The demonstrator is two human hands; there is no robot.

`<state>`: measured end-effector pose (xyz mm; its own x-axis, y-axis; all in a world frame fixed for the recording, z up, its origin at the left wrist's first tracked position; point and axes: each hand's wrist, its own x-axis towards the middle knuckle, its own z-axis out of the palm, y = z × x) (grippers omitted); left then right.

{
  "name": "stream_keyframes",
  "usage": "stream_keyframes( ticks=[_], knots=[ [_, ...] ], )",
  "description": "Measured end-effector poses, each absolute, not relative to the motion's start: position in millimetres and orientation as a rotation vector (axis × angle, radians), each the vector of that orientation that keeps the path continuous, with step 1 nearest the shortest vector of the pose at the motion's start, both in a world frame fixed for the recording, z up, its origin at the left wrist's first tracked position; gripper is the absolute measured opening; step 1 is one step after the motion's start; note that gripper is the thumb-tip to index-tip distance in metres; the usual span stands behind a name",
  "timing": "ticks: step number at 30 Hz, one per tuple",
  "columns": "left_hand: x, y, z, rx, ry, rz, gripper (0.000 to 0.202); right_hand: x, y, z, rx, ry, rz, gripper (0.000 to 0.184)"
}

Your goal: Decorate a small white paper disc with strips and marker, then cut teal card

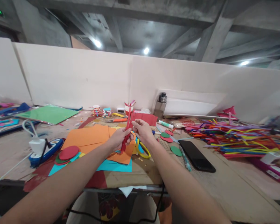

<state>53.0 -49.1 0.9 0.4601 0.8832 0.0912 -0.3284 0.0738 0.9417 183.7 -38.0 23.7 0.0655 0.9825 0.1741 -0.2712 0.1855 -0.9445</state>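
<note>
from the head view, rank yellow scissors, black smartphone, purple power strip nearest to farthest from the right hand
1. Yellow scissors, just below the right hand
2. Black smartphone, to its right
3. Purple power strip, at the right edge

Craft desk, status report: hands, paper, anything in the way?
Left hand gripping red strips; right hand pinching them higher up. Strips slanted, over orange paper. Scissors near right wrist, possibly in the way.

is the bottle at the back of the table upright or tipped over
Upright: the bottle stands with its black cap on top and its body below.
</note>
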Motion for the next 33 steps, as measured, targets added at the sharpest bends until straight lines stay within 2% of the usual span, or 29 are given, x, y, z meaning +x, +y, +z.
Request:
stream_keyframes(
  ticks=[10,15,25,33],
  knots=[
    [53.3,-47.8,1.5,1.153,0.64,0.992,0.04,187.2,-33.5,22.6,-0.92,-1.122,1.108,0.03],
    [51.8,-44.0,-1.1,1.158,0.645,1.044,0.035,188.2,-30.0,19.4,-0.951,-1.133,1.066,0.027],
    [50.2,-43.1,-2.2,1.134,0.642,0.999,0.023,191.4,-24.4,17.4,-0.985,-1.102,1.013,0.041],
    [51.4,-46.8,4.2,1.119,0.661,0.994,0.025,190.7,-31.9,22.7,-0.976,-1.095,1.041,0.031]
  ],
)
